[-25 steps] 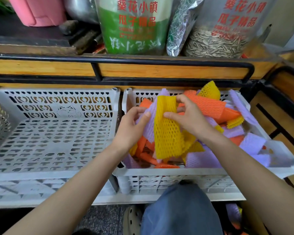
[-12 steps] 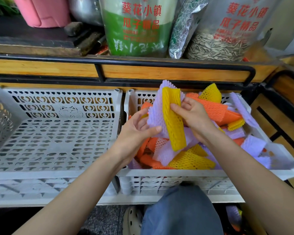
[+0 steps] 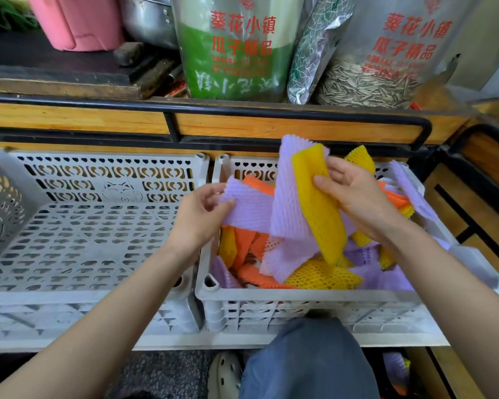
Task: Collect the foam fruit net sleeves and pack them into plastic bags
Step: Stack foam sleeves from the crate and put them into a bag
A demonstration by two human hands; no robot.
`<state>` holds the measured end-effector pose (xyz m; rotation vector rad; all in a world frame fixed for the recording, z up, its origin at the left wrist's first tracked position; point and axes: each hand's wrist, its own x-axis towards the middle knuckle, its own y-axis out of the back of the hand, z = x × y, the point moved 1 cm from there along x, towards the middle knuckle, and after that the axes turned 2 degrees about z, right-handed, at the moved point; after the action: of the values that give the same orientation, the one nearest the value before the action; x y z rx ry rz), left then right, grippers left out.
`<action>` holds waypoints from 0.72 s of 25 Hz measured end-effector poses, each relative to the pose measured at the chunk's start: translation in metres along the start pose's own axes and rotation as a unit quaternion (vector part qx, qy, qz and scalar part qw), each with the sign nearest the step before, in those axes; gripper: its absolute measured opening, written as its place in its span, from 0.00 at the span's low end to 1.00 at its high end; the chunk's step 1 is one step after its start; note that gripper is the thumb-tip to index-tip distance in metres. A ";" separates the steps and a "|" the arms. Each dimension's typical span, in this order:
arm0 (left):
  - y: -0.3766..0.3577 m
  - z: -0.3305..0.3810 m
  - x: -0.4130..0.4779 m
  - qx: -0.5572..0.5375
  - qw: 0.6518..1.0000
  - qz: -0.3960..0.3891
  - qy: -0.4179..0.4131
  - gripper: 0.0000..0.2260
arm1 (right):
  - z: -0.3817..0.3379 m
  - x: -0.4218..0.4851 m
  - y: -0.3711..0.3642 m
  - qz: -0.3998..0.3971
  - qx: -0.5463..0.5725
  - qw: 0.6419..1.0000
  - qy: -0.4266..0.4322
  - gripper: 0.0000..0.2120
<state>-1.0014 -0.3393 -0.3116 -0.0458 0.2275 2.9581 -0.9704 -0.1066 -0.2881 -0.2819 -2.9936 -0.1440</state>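
Note:
A grey crate (image 3: 308,298) on the right holds a loose pile of purple, orange and yellow foam net sleeves (image 3: 314,276). My right hand (image 3: 355,197) pinches a yellow sleeve (image 3: 319,203) together with a purple sleeve (image 3: 288,197) behind it, both raised above the pile. My left hand (image 3: 202,216) grips the end of another purple sleeve (image 3: 249,208) at the crate's left wall. No plastic bag is in view.
A second grey crate (image 3: 84,226) stands beside it on the left. Behind both runs a wooden shelf with a black rail (image 3: 271,116), carrying seed bags (image 3: 236,44), a pink tub (image 3: 78,21) and a metal pot. My knee (image 3: 308,361) is below.
My left hand has taken hold of a purple sleeve and drawn it out leftward. My right hand has lifted the yellow and purple sleeves slightly higher.

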 end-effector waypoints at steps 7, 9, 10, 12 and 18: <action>-0.021 0.026 -0.006 -0.180 0.973 -0.143 0.029 0.25 | -0.004 -0.009 -0.028 -0.156 -0.151 0.976 0.008 0.13; -0.023 0.020 -0.009 -0.144 0.980 -0.139 0.023 0.28 | -0.004 -0.007 -0.037 -0.090 -0.099 0.991 0.000 0.09; -0.022 0.015 -0.009 -0.103 0.987 -0.119 0.015 0.28 | -0.005 -0.006 -0.043 -0.067 -0.072 0.995 0.006 0.09; -0.021 0.011 -0.009 -0.052 0.995 -0.080 -0.002 0.25 | -0.004 -0.003 -0.050 -0.064 -0.062 0.996 0.030 0.07; 0.013 0.006 -0.007 -0.063 0.997 -0.031 0.015 0.18 | 0.054 0.003 0.003 -0.084 -0.427 0.900 0.003 0.33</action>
<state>-0.9965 -0.3526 -0.3034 -0.1112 0.0412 2.9083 -0.9791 -0.0977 -0.3409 -0.0875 -2.7346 -1.4680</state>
